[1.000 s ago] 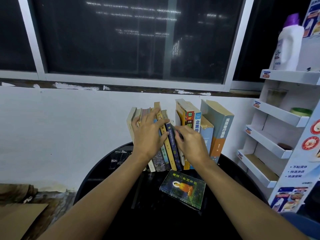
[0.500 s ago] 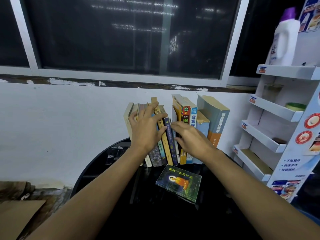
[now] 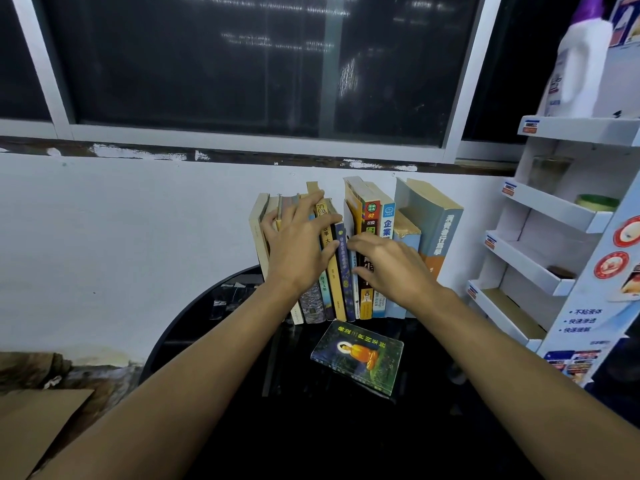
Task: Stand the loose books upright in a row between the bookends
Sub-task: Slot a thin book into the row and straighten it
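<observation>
right hand (image 3: pixel 391 268) has slid back from gap in row of books (image 3: pixel 356 251) since a second ago; fingers now loosely curled, tips resting on spines, gripping nothing. left hand (image 3: pixel 298 244) unchanged: spread flat, pressing left books, no grasp. row stands upright under both sets of fingertips, so judge row steadied. one loose book (image 3: pixel 360 356) lies flat just below right fingertips, not yet stood. bookends not visible. surface: black round table (image 3: pixel 194 323), against white wall. dark window above; white display rack (image 3: pixel 540 271) well right of fingers.
</observation>
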Tool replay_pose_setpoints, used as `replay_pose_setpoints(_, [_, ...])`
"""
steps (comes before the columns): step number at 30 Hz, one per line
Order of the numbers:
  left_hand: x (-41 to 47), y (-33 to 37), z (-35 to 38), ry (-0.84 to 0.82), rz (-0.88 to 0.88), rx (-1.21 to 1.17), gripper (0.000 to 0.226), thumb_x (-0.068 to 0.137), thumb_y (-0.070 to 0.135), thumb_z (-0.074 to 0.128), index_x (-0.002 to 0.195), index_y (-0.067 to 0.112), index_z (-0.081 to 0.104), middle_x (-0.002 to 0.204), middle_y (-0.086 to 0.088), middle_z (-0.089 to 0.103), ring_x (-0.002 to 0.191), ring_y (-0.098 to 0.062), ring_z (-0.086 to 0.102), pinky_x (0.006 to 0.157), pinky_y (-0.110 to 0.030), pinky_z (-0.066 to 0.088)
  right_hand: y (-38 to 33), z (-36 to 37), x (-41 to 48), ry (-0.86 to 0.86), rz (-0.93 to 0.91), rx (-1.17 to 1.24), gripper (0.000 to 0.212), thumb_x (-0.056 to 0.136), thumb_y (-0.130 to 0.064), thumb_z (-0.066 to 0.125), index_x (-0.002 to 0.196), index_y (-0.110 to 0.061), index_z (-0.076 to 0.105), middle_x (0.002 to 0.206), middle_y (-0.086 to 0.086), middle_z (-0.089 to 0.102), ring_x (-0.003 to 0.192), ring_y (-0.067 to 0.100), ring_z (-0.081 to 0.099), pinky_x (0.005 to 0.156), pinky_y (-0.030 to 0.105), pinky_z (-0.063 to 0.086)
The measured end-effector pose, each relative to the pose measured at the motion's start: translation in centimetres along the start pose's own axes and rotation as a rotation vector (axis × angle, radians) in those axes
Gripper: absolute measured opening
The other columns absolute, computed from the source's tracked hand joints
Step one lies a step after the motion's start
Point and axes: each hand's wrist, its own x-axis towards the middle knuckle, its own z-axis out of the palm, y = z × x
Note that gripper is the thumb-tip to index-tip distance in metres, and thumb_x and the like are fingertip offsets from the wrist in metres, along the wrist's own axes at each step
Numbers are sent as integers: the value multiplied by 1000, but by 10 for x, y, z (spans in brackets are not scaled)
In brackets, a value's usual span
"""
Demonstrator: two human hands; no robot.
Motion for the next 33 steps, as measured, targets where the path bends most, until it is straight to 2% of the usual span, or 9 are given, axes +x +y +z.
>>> replay_pose_setpoints(13, [1, 0, 3, -7, 6, 40, 44, 88, 43, 73, 131, 42, 64, 161, 9, 35, 146, -19, 32, 111, -49, 19, 3, 14, -5, -10, -2, 16, 45, 94, -24, 68, 137, -21, 55, 139, -10, 50, 106, 28, 64, 79, 49, 57])
replay_pose_setpoints(21, [0, 0, -2, -44, 12, 28, 48, 88, 41, 74, 135, 41, 61, 163, 7, 30, 148, -19, 28, 113, -52, 19, 4, 12, -12, -74, -48, -56, 59, 97, -25, 61, 151, -21, 37, 153, -8, 35, 101, 30, 65, 70, 47, 59])
replay_pose_setpoints(24, [-2, 0, -6, -71, 19, 11, 52, 89, 38, 73, 139, 38, 59, 164, 6, 28, 149, -19, 26, 116, -53, 16, 4, 8, -21, -65, -63, -30, 60, 98, -27, 59, 152, -21, 35, 155, -6, 32, 89, 25, 66, 67, 45, 58])
replay_pose_setpoints(27, [-8, 0, -10, -34, 50, -52, 52, 88, 31, 74, 138, 34, 59, 161, 4, 33, 148, -17, 28, 116, -51, 15, 2, 3, -32, -45, -69, 12, 53, 98, -31, 57, 147, -24, 39, 148, -7, 36, 79, 20, 64, 63, 42, 57])
replay_pose_setpoints(31, [-30, 6, -14, 40, 115, -205, 42, 91, 23, 69, 131, 33, 63, 153, 8, 42, 145, -14, 29, 109, -37, 14, 0, -2, -55, -56, -75, 69, 44, 98, -38, 56, 140, -26, 47, 135, -10, 43, 93, 16, 63, 68, 38, 58])
replay_pose_setpoints(33, [-45, 10, -14, -2, 144, -293, 33, 94, 21, 66, 125, 30, 67, 145, 10, 50, 138, -13, 39, 109, -39, 20, 0, -1, -67, -91, -58, 91, 42, 98, -39, 56, 137, -26, 51, 130, -9, 47, 96, 13, 62, 72, 35, 56])
